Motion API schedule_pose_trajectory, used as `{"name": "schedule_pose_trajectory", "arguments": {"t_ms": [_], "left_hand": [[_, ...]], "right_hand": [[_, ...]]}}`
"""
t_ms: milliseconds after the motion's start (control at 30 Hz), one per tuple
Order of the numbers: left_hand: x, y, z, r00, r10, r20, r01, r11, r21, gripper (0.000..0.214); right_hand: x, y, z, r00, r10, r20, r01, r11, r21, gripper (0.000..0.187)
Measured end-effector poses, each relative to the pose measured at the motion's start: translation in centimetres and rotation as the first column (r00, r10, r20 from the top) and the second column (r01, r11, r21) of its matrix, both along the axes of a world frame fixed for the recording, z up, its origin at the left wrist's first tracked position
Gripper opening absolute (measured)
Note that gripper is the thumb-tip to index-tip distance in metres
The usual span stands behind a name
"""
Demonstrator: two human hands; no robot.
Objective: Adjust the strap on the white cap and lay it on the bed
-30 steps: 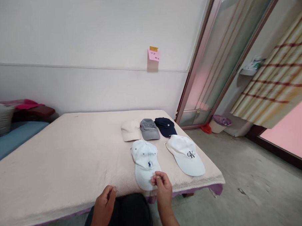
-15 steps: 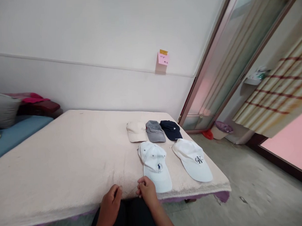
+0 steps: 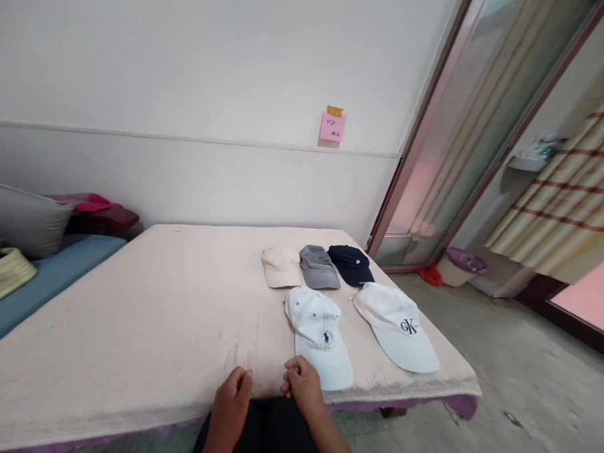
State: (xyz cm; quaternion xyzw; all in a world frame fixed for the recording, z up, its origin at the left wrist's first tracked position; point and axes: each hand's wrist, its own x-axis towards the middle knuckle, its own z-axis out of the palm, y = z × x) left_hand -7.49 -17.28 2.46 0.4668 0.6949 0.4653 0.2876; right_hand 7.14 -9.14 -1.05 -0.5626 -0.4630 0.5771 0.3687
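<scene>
White walls back a low bed (image 3: 136, 327) spread with a cream woven cover, five caps laid out at its right end. Since a second ago the right hand (image 3: 303, 385) has left the brim of the pale blue cap (image 3: 319, 336) and now rests loosely curled, empty, just beside it; the left hand (image 3: 230, 398) lies likewise curled at the near edge.

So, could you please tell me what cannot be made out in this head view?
- Writing on the pink sticky note: too small to read.
- Logo on the navy cap: too small.
- Whether the right hand touches the pale blue cap: unclear.
- Left hand: forearm cut off by the bottom edge.
- Green basket: cut off by the left edge.
</scene>
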Motion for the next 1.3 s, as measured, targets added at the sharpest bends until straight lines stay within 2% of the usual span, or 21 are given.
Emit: {"name": "schedule_pose_trajectory", "arguments": {"t_ms": [167,333,500,667,867,967,1100,1200,1300], "left_hand": [[-0.1,0.2,-0.4,1.000,-0.005,-0.021,0.005,1.000,-0.007,0.031],[-0.7,0.6,-0.8,0.991,-0.021,-0.132,0.012,0.997,-0.071,0.031],[-3.5,0.1,-0.7,0.981,0.026,-0.191,-0.051,0.990,-0.129,0.030],[-6.9,-0.7,-0.5,0.975,0.075,-0.211,-0.109,0.982,-0.152,0.029],[-8.7,-0.7,-0.3,0.982,0.113,-0.151,-0.136,0.979,-0.152,0.030],[-8.1,0.1,-0.2,0.988,0.133,-0.073,-0.143,0.980,-0.140,0.030],[-5.4,1.8,-0.5,0.989,0.126,0.077,-0.115,0.984,-0.139,0.037],[-3.3,3.6,-0.6,0.984,0.091,0.155,-0.073,0.990,-0.117,0.037],[-2.6,6.1,-0.2,0.981,0.057,0.188,-0.044,0.996,-0.076,0.036]], "right_hand": [[0.0,0.0,-0.2,1.000,-0.002,0.010,0.002,1.000,0.012,0.013],[0.1,0.0,-0.2,1.000,0.006,0.011,-0.006,1.000,0.009,0.011],[0.1,-0.1,0.5,0.999,0.039,0.016,-0.039,0.999,-0.025,0.010],[0.3,0.7,1.2,0.994,0.107,0.027,-0.102,0.986,-0.129,0.009],[-0.4,1.9,2.0,0.985,0.173,0.004,-0.169,0.966,-0.196,0.008],[-2.3,2.0,2.3,0.980,0.199,-0.023,-0.200,0.968,-0.149,0.011],[-5.0,2.3,2.6,0.971,0.231,-0.063,-0.236,0.967,-0.092,0.013],[-6.0,3.2,2.5,0.970,0.230,-0.076,-0.235,0.970,-0.058,0.013],[-6.6,4.8,2.2,0.973,0.214,-0.087,-0.219,0.975,-0.045,0.009]]}}
